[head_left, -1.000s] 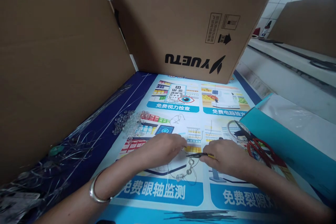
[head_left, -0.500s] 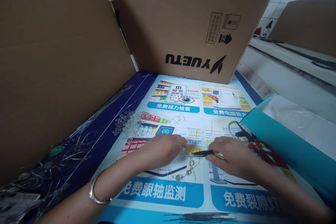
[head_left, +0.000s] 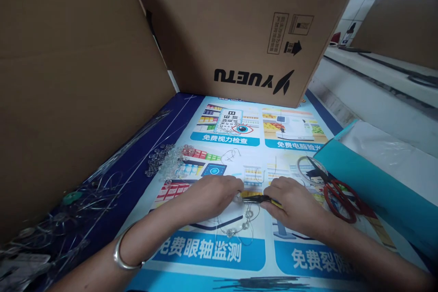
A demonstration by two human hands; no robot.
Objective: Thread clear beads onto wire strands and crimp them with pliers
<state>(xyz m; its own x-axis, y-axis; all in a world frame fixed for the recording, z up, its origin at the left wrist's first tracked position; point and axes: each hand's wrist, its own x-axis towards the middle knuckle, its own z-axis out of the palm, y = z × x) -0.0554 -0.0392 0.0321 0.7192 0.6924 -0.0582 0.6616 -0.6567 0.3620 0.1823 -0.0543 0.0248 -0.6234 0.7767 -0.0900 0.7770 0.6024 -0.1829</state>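
Observation:
My left hand [head_left: 219, 195] is closed in a pinch on a thin wire strand with clear beads [head_left: 246, 225], which loops down onto the printed sheet. In my right hand [head_left: 290, 203] are pliers with yellow-and-black handles [head_left: 273, 201]. Their dark jaws point left and reach the wire beside my left fingertips. Whether the jaws grip the wire is too small to tell. A pile of clear beads [head_left: 171, 162] lies beyond my left forearm.
Red-handled scissors [head_left: 342, 196] lie beside a teal box [head_left: 379, 182] at the right. Cut wires [head_left: 262, 283] lie at the front edge, tangled wires [head_left: 99, 191] at the left. Cardboard [head_left: 239, 23] stands behind; a printed sheet [head_left: 253, 248] covers the table.
My right hand and the pliers have moved slightly left, bringing the jaws closer to my left fingertips. My left hand has stayed nearly still.

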